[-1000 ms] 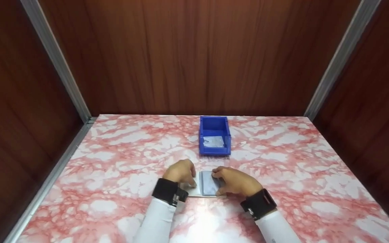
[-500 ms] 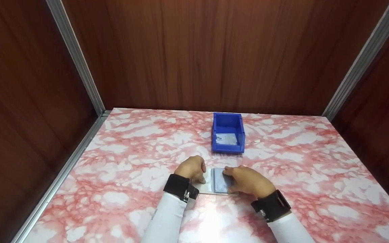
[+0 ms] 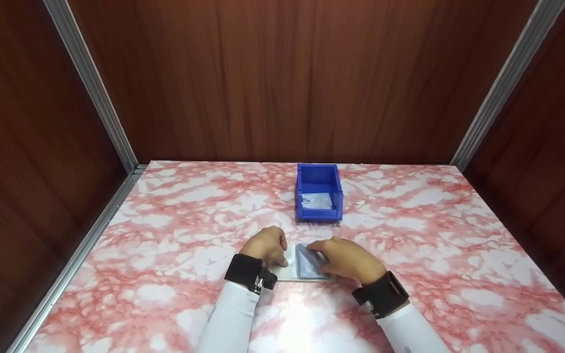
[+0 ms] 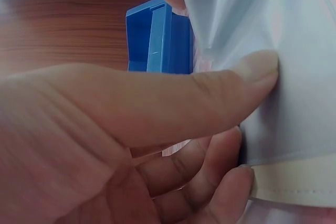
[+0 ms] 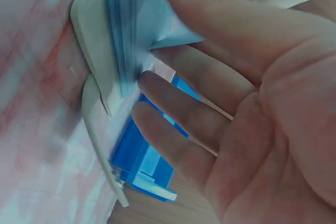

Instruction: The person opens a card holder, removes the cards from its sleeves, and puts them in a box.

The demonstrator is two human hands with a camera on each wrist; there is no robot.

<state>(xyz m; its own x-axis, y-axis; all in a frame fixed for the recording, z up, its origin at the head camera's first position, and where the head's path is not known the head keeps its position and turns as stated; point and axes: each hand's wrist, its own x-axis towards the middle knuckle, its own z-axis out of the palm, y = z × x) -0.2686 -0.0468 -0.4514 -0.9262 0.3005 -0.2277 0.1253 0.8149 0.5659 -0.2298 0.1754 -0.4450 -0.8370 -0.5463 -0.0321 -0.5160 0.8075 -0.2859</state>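
Observation:
A small cream card holder (image 3: 290, 268) with clear plastic sleeves (image 3: 309, 267) lies spread open on the table between both hands. My left hand (image 3: 264, 245) grips its left side; in the left wrist view the thumb (image 4: 210, 93) presses on a clear sleeve while the other fingers curl at the edge. On the right side, my right hand (image 3: 353, 260) pinches a sleeve between thumb and index finger. That sleeve's corner (image 5: 181, 38) is lifted off the stack (image 5: 123, 35) in the right wrist view. The remaining right fingertips sit against the edge of the stack.
Behind the hands stands a blue plastic bin (image 3: 319, 215) with a whitish printed piece (image 3: 317, 201) showing inside. The table (image 3: 165, 264) has a red-and-white marbled top. Wood-grain panels (image 3: 263, 83) and metal posts (image 3: 91, 83) enclose it at the back and sides.
The right fingers have raised a sleeve from the right-hand stack, which lay flat before. The left hand keeps its hold on the left side. The head view has shifted slightly.

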